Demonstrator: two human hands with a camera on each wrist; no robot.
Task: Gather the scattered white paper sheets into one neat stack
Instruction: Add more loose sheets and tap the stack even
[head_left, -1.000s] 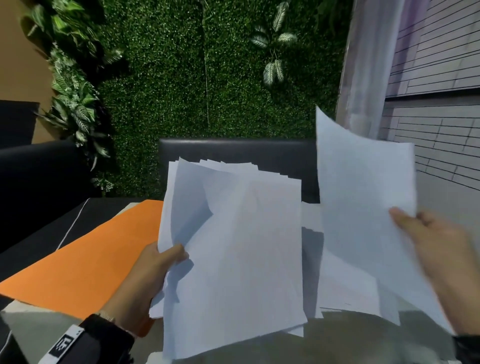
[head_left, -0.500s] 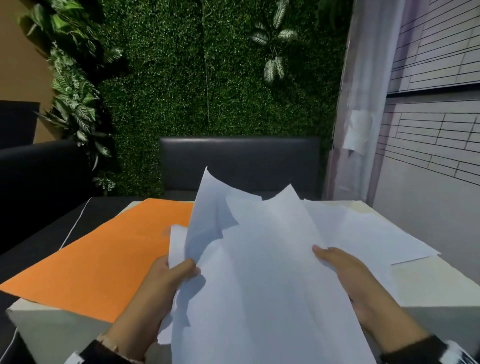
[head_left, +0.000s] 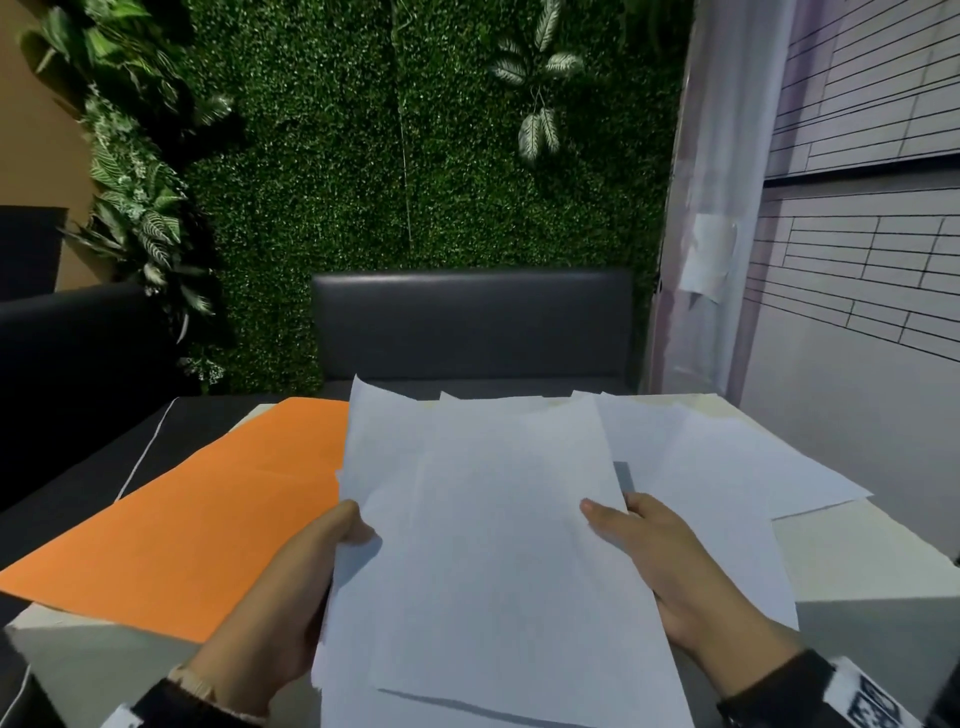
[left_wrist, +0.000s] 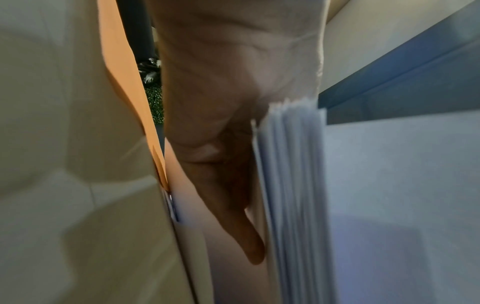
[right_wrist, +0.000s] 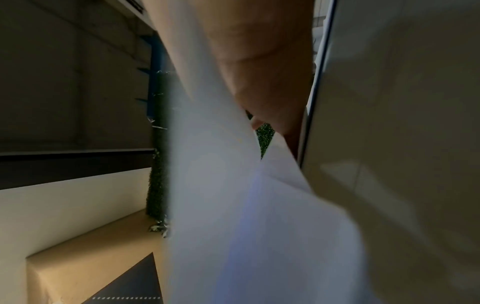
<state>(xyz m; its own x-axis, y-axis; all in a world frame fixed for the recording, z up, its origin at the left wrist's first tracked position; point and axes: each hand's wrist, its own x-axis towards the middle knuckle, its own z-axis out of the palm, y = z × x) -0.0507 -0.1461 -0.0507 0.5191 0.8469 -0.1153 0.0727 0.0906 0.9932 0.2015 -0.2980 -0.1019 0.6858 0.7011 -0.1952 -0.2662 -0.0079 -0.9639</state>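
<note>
While most of the white paper sheets (head_left: 498, 561) sit as a loose sheaf at lower centre of the head view, edges fanned and corners out of line, the gathering looks well advanced but the squaring-up not yet done. Left hand (head_left: 291, 597): thumb curled over the sheaf's left edge, fingers underneath, as the left wrist view confirms by the edges of many sheets (left_wrist: 291, 164) against the palm. Right hand (head_left: 670, 566): thumb laid on top at the right edge, fingers hidden beneath the paper, apparently pinching it. Loose sheets (head_left: 727, 462): at least two, lying flat to the right of centre, overlapping each other and partly tucked under the sheaf; still to be collected, by my reckoning. Orange sheet (head_left: 208, 514): large, flat, at left of frame, just beside the sheaf. Table (head_left: 857, 561): pale top, bare at lower right. Bench seat (head_left: 467, 322): dark, padded, behind the table. Foliage wall (head_left: 415, 156): green, artificial-looking, across the upper centre. Tiled wall (head_left: 857, 234): pale, at upper right.
</note>
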